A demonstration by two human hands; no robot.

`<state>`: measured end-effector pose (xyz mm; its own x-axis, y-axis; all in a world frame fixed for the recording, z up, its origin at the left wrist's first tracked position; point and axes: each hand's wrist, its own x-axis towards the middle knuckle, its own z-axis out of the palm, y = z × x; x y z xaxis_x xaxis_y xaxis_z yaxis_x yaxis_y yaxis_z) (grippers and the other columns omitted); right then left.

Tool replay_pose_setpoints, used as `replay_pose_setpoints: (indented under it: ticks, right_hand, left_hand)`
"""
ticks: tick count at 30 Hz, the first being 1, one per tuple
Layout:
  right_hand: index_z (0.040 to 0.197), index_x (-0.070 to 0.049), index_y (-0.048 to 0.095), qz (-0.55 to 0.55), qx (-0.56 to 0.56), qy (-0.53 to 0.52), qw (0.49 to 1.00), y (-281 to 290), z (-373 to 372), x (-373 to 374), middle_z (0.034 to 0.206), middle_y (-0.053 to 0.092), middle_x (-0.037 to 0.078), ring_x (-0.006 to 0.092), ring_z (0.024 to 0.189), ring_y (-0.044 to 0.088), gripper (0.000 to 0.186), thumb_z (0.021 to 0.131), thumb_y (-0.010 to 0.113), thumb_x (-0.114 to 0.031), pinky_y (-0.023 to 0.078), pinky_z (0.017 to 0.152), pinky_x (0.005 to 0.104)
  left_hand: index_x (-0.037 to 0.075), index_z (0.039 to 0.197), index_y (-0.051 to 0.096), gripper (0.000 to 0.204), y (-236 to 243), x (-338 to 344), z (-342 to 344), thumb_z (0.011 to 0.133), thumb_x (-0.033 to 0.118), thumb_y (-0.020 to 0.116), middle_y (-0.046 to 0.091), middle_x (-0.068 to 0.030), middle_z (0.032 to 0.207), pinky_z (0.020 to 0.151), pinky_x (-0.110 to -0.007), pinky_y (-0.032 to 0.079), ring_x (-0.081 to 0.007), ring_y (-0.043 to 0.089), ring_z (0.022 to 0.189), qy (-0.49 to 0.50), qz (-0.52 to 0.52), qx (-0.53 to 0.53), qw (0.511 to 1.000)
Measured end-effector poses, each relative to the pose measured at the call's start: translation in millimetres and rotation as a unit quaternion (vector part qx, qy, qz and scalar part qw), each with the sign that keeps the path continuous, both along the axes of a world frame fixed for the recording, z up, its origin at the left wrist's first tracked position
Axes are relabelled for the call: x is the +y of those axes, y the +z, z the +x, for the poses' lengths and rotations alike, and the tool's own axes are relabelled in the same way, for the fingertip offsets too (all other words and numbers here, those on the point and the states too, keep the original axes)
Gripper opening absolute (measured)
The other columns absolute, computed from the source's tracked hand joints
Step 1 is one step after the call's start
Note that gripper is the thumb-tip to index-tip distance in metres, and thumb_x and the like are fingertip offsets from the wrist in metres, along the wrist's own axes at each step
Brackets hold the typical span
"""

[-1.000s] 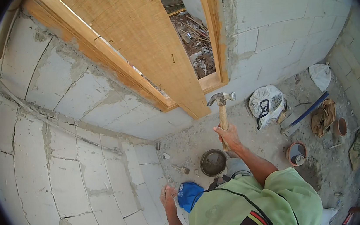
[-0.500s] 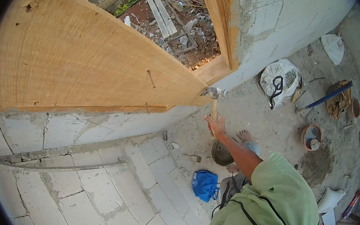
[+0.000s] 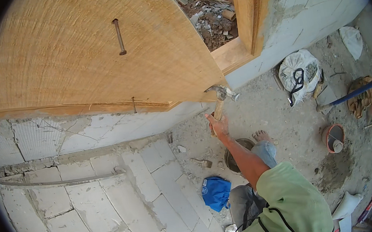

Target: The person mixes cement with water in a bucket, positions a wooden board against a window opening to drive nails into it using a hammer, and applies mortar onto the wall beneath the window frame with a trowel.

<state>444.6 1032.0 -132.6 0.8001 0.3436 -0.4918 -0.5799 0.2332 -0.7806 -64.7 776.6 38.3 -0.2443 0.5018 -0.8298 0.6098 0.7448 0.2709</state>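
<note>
Grey floor (image 3: 258, 113), frame (image 3: 249, 18) open beside board (image 3: 66, 56), hammer (image 3: 219, 108) near board's lower edge

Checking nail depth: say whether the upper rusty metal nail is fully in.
Not fully in: the upper rusty metal nail shows shank and head projecting from the broad tan wooden board.
</note>
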Motion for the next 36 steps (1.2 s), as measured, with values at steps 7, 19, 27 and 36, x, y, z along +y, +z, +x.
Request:
replay_pose_setpoints:
  ticks: [7,19,27,36]
  right_hand:
    - [0.079,-0.006,0.053,-0.007,-0.025,0.029,0.999,-19,-14,12,0.056,0.052,0.001,0.0096,0.041,0.048,0.026,0.080,0.076,-0.017,0.039,0.039,0.0259]
    - [0.084,-0.007,0.054,-0.035,-0.010,0.170,0.985,17,13,-37,0.062,0.053,0.000,0.0101,0.046,0.051,0.026,0.080,0.076,-0.020,0.041,0.042,0.0263]
    - [0.082,-0.008,0.056,0.010,0.137,0.204,0.969,19,8,-44,0.062,0.053,0.000,0.0117,0.050,0.053,0.027,0.078,0.078,-0.023,0.046,0.048,0.0283]
    - [0.074,-0.005,0.056,-0.067,0.134,0.284,0.947,35,28,-55,0.059,0.053,0.002,0.0121,0.047,0.051,0.024,0.077,0.075,-0.018,0.044,0.044,0.0295]
  left_hand:
    - [-0.005,0.121,0.054,0.053,-22,-21,-2,0.087,0.034,0.064,0.065,-0.0162,0.092,0.067,-0.034,0.054,-0.0236,0.064,0.073,0.031,-0.008,-0.015,0.999]
    - [-0.004,0.121,0.055,0.050,-39,-30,3,0.088,0.032,0.064,0.065,-0.0146,0.091,0.067,-0.033,0.054,-0.0224,0.064,0.074,0.029,-0.013,-0.051,0.998]
    - [-0.003,0.120,0.055,0.048,-32,-33,13,0.088,0.031,0.064,0.065,-0.0136,0.091,0.067,-0.033,0.054,-0.0216,0.064,0.074,0.037,0.007,-0.054,0.998]
    - [-0.002,0.120,0.056,0.045,-13,-61,52,0.088,0.029,0.065,0.066,-0.0124,0.090,0.067,-0.032,0.054,-0.0207,0.064,0.074,0.066,0.055,-0.041,0.995]
